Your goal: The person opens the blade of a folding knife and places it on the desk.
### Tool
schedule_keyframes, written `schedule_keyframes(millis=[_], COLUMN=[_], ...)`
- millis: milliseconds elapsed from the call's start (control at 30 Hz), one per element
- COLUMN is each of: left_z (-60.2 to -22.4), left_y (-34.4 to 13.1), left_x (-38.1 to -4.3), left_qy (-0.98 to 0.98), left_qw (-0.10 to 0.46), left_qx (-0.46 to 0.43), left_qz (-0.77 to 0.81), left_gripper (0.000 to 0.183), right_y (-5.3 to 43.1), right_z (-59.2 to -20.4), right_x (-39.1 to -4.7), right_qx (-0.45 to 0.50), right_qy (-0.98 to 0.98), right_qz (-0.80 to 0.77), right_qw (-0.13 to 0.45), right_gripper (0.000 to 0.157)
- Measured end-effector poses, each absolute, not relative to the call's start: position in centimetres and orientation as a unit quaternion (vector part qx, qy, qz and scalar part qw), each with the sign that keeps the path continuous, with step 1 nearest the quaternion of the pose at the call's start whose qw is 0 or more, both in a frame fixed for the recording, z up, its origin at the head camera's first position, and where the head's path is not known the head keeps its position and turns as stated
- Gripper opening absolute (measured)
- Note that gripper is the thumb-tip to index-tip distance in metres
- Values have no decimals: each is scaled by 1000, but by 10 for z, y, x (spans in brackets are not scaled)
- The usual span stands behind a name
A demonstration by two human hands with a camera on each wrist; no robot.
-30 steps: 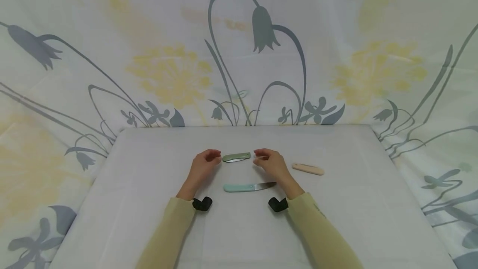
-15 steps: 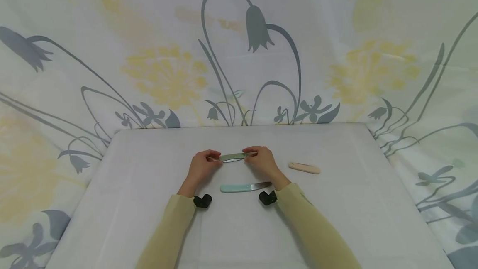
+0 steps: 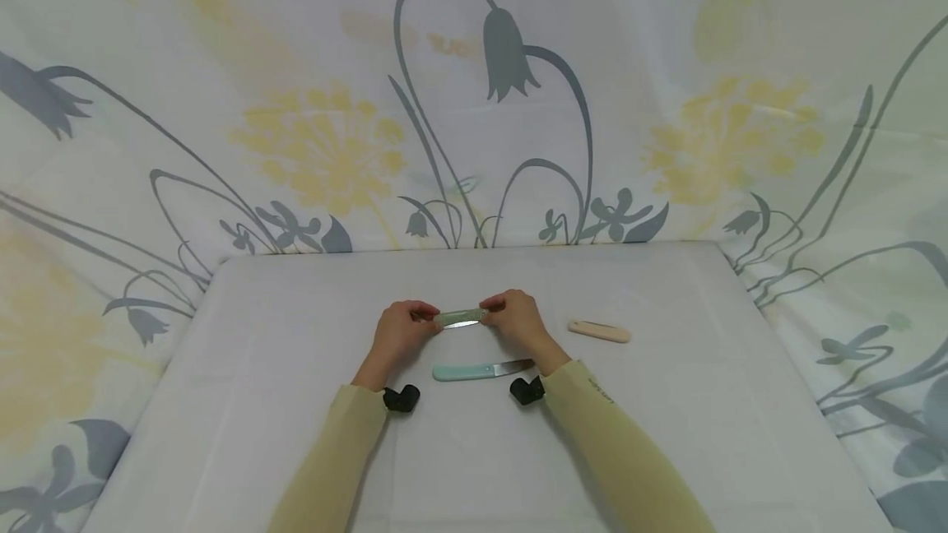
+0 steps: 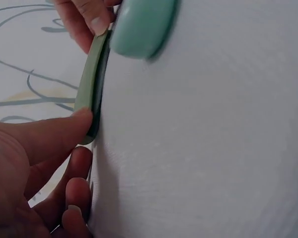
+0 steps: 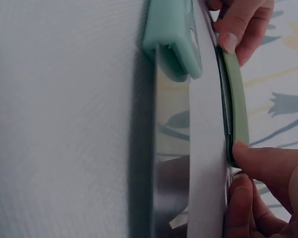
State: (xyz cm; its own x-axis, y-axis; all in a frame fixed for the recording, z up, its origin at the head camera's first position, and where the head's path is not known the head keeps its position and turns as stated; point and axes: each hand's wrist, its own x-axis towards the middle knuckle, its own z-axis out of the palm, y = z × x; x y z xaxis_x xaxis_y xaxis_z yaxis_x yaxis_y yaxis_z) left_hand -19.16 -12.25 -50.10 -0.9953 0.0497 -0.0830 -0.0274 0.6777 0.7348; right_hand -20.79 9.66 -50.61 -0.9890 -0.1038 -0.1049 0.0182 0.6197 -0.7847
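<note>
A folded green pocket knife (image 3: 460,317) lies crosswise between my hands near the middle of the white table, the edge of its blade glinting along the near side. My left hand (image 3: 401,332) pinches its left end between thumb and fingers. The other end is pinched by my right hand (image 3: 516,322). In the left wrist view, the green handle (image 4: 88,82) shows its dark slot facing the table side. Closer to me rests a mint-handled knife (image 3: 465,373), blade out and pointing right under my right wrist; its blade (image 5: 172,144) looms large in the right wrist view.
A beige folded knife (image 3: 598,331) lies on the table (image 3: 311,286) to the right of my right hand. Behind and beside the table hangs a white cloth (image 3: 444,105) with grey and yellow flowers. Black wrist cameras (image 3: 402,399) sit at both cuffs.
My right hand has moved left and both hands have taken hold of the green knife's ends. The green knife has turned slightly, showing more glint. The head view has shifted a little.
</note>
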Motion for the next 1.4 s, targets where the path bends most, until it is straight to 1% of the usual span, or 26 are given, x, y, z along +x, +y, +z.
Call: schedule_keyframes(millis=[267, 500, 633, 733, 933, 1100, 1233, 1400], left_z=[-504, -511, -511, -507, -496, -488, -483, -473], left_y=[-127, -128, -130, -130, -127, -123, -120, -116], left_x=[-190, -192, -191, -188, -177, -168, -162, -154], left_qy=[908, 892, 876, 864, 837, 824, 813, 795], left_qw=[59, 43, 36, 41, 73, 77, 79, 88], left_qx=[32, 35, 35, 31, 3, -3, 4, 7], left_qz=[414, 449, 480, 500, 543, 561, 577, 600], left_gripper=[19, 19, 20, 20, 22, 24, 23, 21], right_y=[99, 104, 105, 106, 110, 113, 116, 119], right_z=[-505, -504, -502, -498, -491, -486, -481, -474], right_x=[-206, -207, -207, -204, -192, -180, -170, -162], right_qx=[-49, -32, -37, -44, -25, -17, -22, -28], right_qy=[886, 868, 860, 847, 796, 764, 748, 730], right_qz=[-454, -483, -496, -519, -592, -630, -651, -673], right_qw=[81, 108, 113, 109, 125, 135, 128, 114], right_gripper=[18, 19, 20, 21, 24, 27, 30, 31])
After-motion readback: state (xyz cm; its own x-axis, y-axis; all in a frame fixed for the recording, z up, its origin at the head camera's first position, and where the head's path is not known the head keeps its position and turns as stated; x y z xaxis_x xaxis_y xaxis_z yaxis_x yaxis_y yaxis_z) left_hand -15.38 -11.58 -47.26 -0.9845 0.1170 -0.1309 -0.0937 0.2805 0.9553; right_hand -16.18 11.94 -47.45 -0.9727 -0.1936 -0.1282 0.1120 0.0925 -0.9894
